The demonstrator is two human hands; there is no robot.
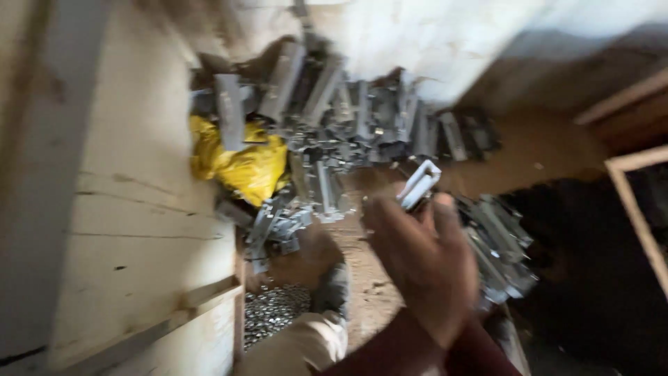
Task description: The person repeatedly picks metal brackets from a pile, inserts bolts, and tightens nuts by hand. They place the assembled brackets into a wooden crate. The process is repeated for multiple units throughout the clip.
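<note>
Right hand (426,261) sits at about 5 o'clock of centre, back of the hand to the camera, dark red sleeve (410,348) running off the bottom edge; fingers curled around a pale grey metal bracket (419,184), a short folded-sheet piece with flat faces and square edges, its upper end sticking out above the fingertips toward 12 o'clock; the gripped end is hidden inside the fist.

Left hand: cannot pick it out; a blurred brown shape (312,252) lies at 7 o'clock of the right hand, above a beige cloth fold (300,346), too smeared to name, so whether it grasps anything I cannot tell.

Pile of grey metal brackets (362,115) spreads from 11 to 1 o'clock, dull galvanised look, long channel shapes mixed with short clips, heaped at all angles; a second heap (497,251) lies at 3 o'clock of the hand, partly hidden behind it; crumpled yellow plastic bag (243,163) at 10 o'clock, glossy, half buried under the brackets; small shiny metal bits (275,313) at 7 o'clock, too fine to resolve.

Pale wooden board (146,209) fills the left side, grain and cracks visible; brown dusty floor (536,150) at 2 o'clock; wooden frame (637,202) cut off by the right edge; whole frame motion-blurred.
</note>
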